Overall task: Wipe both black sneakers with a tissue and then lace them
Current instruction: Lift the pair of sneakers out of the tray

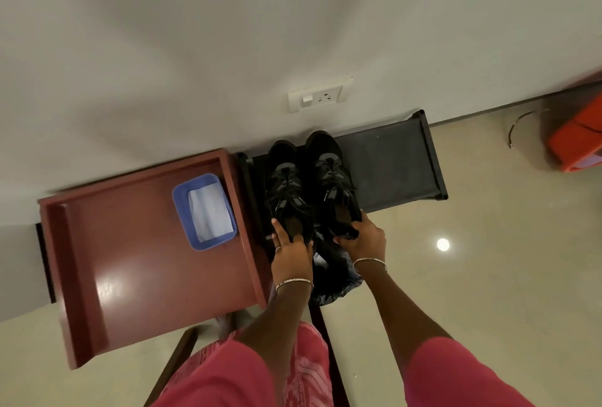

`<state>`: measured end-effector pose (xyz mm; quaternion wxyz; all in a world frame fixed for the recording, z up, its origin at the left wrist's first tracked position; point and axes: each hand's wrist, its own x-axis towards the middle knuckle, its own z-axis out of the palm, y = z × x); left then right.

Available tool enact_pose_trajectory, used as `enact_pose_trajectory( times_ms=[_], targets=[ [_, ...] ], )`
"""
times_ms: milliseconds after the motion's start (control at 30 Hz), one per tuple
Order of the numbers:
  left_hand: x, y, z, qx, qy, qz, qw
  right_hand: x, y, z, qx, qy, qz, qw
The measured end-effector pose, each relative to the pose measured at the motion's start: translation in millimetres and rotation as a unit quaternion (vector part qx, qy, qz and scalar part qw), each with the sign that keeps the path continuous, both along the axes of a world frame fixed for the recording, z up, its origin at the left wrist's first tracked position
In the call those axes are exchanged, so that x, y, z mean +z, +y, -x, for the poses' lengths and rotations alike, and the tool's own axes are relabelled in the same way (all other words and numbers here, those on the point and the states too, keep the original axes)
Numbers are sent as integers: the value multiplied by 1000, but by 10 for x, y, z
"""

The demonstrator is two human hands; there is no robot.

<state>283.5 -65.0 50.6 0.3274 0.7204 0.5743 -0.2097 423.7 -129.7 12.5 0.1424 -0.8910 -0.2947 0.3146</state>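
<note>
Both heels held: left hand (291, 252) grips left sneaker (286, 183), right hand (362, 238) grips right sneaker (332, 170), side by side on rack (394, 162). Best lifted level, collars pinched firmly; tissue (208, 211) lies in tray (181, 201) beside.

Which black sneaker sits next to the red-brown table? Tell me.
The left sneaker, held at its heel by the left hand; the other sneaker, in the right hand, lies farther from the table.

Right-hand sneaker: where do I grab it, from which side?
Grip the right-hand sneaker by its heel collar from the near side: its toe points at the wall, the open heel faces you, and the left-hand sneaker crowds its inner side. The right hand holds there.
</note>
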Motion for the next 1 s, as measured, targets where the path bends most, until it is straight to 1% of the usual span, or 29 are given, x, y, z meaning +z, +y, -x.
enact_pose_trajectory(
  times_ms=[133, 267, 467, 567, 733, 867, 1000],
  targets=[
    [-308, -45, -66, 28, 4, -13, 1000, -298, 22, -55, -4, -3, -4, 1000],
    [-610, -151, -59, 60, -10, -40, 997, -529, -24, -103, 7, 0, -9, 1000],
    [-926, -216, -60, 59, 0, -36, 998, -689, -39, -90, 23, 6, 27, 999],
    [-953, -226, -62, 66, 3, -32, 997, -683, -25, -64, 38, 3, 47, 998],
    [-827, -222, -179, 65, -26, -4, 998, -637, 6, -97, 45, 4, 65, 997],
    [-754, -210, -338, 70, -9, 29, 997, -618, -25, -104, 49, -4, 70, 996],
    [-723, -149, -335, 70, -7, 58, 996, -551, 3, -71, 58, 5, 100, 993]
  ],
)
